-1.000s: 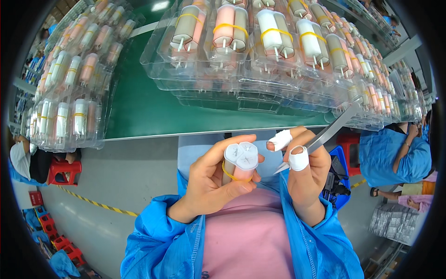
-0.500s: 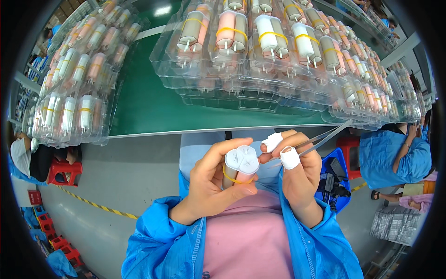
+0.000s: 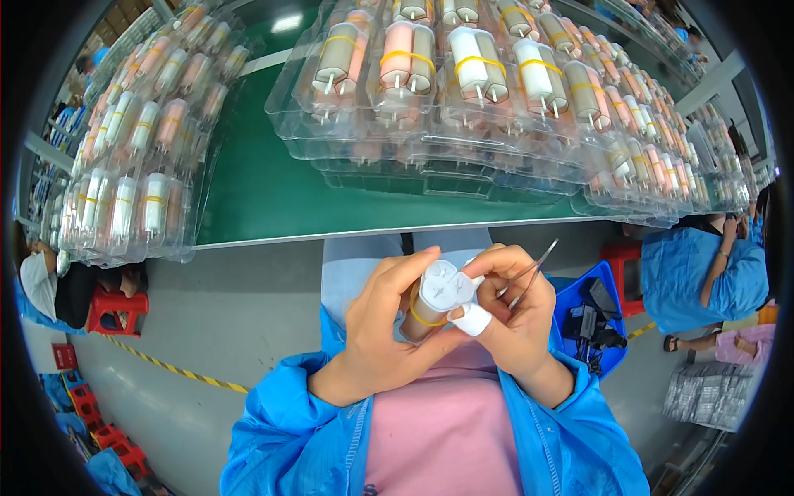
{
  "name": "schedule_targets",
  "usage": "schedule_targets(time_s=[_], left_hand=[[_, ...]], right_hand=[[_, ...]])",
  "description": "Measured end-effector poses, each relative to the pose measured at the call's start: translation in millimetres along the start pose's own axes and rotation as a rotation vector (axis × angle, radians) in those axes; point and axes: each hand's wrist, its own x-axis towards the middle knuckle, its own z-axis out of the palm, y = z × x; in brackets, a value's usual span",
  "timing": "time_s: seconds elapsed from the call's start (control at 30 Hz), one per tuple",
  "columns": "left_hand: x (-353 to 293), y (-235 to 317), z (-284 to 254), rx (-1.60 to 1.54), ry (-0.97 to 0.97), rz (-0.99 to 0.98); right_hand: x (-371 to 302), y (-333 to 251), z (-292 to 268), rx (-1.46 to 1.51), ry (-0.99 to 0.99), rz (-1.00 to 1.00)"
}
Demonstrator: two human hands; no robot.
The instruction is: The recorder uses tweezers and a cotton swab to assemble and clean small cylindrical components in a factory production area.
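Note:
My left hand [image 3: 376, 331] grips a bundle of capped cylinders [image 3: 440, 286] in front of my chest. The bundle's pale tops face upward, and a yellow rubber band [image 3: 424, 317] runs round its side. My right hand [image 3: 525, 318] has white coverings on some fingers, one of them on the thumb [image 3: 472, 319]. Its thumb and a fingertip press against the right side of the bundle. Metal tweezers [image 3: 538, 264] are tucked within the same hand, pointing up and to the right. The bundle's lower right part is hidden behind my fingers.
Stacked clear plastic trays [image 3: 364, 136] of banded white, pink and grey cylinders stand on the green table [image 3: 273, 182], with another stack [image 3: 124, 236] at left. A blue bin [image 3: 614, 310] with black adapters is at right, near a red stool [image 3: 622, 256]. Co-workers sit on both sides.
My right hand has moved left onto the bundle, and the tweezers have swung more upright. My left hand has turned the bundle slightly and shifted a little to the right.

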Motion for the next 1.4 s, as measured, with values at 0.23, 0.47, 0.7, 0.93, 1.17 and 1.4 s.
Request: schedule_targets(time_s=[0.23, 0.47, 0.7, 0.93, 1.17, 1.4], left_hand=[[-6, -4, -1, -0.126, -0.024, -0.003], [-6, -5, -3, -0.17, -0.032, 0.02], [-5, -1, -2, -0.032, 0.004, 0.052], [-5, 0, -7, 0.155, -0.066, 0.113], [-6, 0, -4, 0.138, -0.002, 0.1], [-1, 1, 2, 0.239, 0.142, 0.186]], right_hand=[[2, 3, -12, -0.015, -0.068, -0.039], [4, 6, -8, 0.054, -0.006, -0.05], [4, 9, -10, 0.052, -0.022, -0.044], [4, 9, -8, 0.041, -0.014, -0.043], [3, 11, -8, 0.085, -0.025, -0.021], [4, 5, -9, 0.013, -0.077, -0.032]])
